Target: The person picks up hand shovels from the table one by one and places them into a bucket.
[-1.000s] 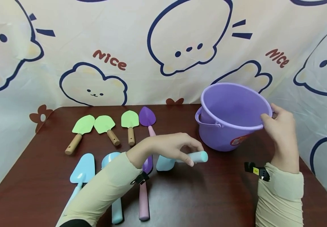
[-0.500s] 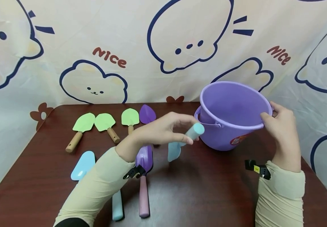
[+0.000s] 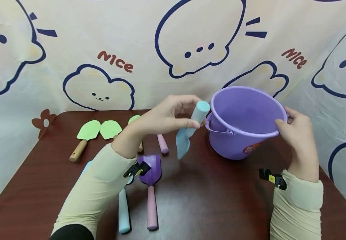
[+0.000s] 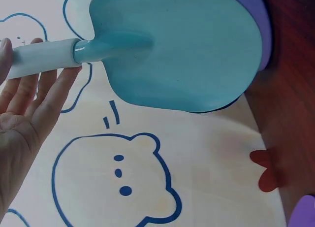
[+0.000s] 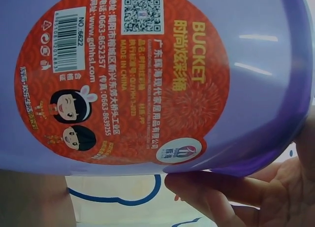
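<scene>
In the head view my left hand [image 3: 173,115] pinches the handle of a light blue toy shovel [image 3: 199,111], held in the air just left of a purple bucket [image 3: 236,143]. The shovel's blade hangs downward; the left wrist view shows its broad blue face [image 4: 182,49] and pale handle between thumb and fingers. My right hand [image 3: 297,133] grips the bucket's right rim, thumb at the lip. The bucket is tilted a little toward me, and its visible inside holds nothing. A red label [image 5: 123,79] covers its side in the right wrist view.
Green shovels with wooden handles [image 3: 78,151] lie at the back left, partly behind my left arm. A purple shovel with a pink handle [image 3: 152,206] and a light blue one [image 3: 124,211] lie nearer. Another pink handle [image 3: 162,144] shows beyond. A patterned curtain [image 3: 149,83] backs the table.
My left hand has lifted the blue shovel off the table, upward and toward the bucket, turning its blade from lying flat to hanging down. The right hand and the bucket stay nearly in place.
</scene>
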`<state>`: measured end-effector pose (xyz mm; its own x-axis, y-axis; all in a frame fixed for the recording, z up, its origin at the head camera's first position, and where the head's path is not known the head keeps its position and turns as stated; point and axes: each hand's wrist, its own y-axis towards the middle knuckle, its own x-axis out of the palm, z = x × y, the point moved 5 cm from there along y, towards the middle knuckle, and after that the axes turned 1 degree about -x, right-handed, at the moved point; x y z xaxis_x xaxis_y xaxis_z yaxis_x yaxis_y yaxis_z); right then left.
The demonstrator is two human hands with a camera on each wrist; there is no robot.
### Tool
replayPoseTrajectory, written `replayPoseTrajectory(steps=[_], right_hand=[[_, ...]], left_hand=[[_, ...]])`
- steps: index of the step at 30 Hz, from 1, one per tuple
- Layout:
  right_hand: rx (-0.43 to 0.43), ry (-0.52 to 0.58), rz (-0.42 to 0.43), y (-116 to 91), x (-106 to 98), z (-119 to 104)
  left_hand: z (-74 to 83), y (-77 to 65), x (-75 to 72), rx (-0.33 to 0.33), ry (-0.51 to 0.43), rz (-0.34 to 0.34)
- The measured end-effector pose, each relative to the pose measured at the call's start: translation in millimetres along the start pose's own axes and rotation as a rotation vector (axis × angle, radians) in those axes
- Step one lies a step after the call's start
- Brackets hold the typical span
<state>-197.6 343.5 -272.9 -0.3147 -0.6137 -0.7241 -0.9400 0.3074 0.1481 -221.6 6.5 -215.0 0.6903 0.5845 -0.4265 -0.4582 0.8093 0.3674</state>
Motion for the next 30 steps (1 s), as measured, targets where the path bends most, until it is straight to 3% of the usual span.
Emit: replayPoseTrajectory(steps=[4, 19, 30], right_hand=[[0.0, -0.003, -0.021, -0.4, 0.2, 3.3], [-0.006, -0.059, -0.035, -1.6, -0.5, 5.8], [-0.043, -0.058, -0.018, 1.4, -4.6, 0.8]], left_hand=[[5.8, 9.0, -6.1, 0.02, 0.024, 0.04], [28.5, 48.1, -36.2, -0.062, -0.039, 0.184], [45.5, 79.7, -34.9, -0.086, -0.092, 0.263]])
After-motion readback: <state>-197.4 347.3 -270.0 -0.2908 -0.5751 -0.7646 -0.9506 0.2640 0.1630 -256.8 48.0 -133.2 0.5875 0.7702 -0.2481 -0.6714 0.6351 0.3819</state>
